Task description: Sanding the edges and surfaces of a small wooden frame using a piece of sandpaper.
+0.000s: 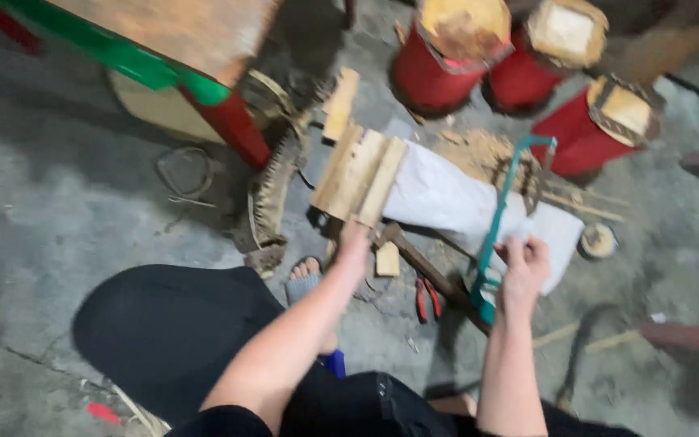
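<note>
Seemingly, the bundle of pale flat wooden slats (359, 174) could be knocked askew or the left hand (355, 239) nicked, since its fingers are closed on the bundle's near end, close to the teal-framed hacksaw (495, 222). The saw's handle is gripped by the right hand (525, 267). Left of the saw, the slats lie on the concrete floor (58, 202), long axis pointing away and slightly rightward.

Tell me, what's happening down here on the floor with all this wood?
A person sits low over a concrete floor. Their left hand presses on a bundle of pale wooden slats, while the right hand grips a teal-framed saw beside it. Red-handled pliers lie between the hands, near a small wood offcut. Three red drums stand behind, and sawdust is heaped on a white sheet.
</note>
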